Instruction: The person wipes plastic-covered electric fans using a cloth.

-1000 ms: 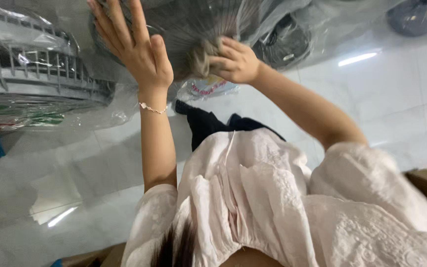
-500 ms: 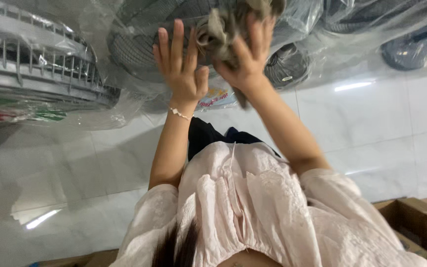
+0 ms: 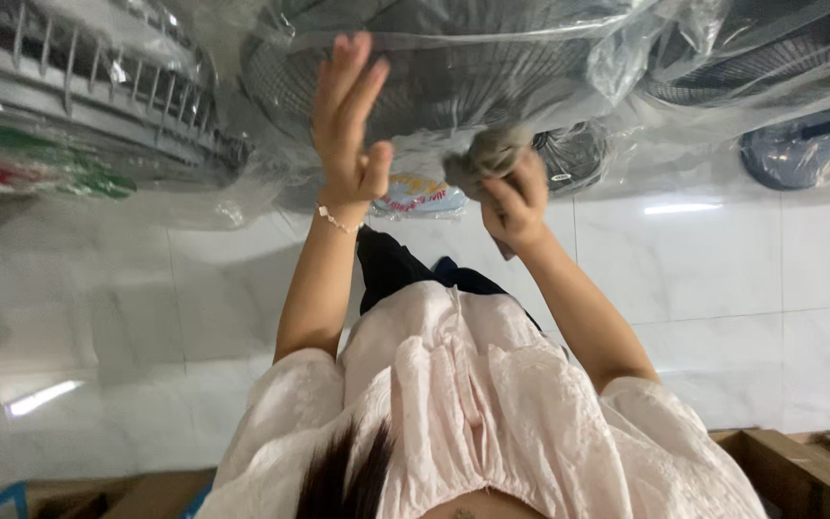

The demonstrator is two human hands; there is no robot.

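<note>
A dark fan grille wrapped in clear plastic [image 3: 453,67] fills the top middle. My left hand [image 3: 347,125], with a thin bracelet at the wrist, lies flat and open against the plastic, fingers straight. To its right, my right hand [image 3: 513,197] is closed around a crumpled grey cloth [image 3: 484,159], which presses on the lower edge of the plastic wrap. Both forearms reach forward from my pale pink blouse [image 3: 472,404].
A grey fan grille in plastic [image 3: 78,96] stands at the left, and another wrapped fan [image 3: 761,58] with a round dark base [image 3: 790,154] at the right. A colourful packet [image 3: 420,197] lies on the white tiled floor [image 3: 722,259]. Cardboard boxes [image 3: 809,471] sit at the bottom right.
My right hand has brought the grey cloth down from the upper part of the wrapped fan to its lower edge. My left hand has stayed flat on the plastic.
</note>
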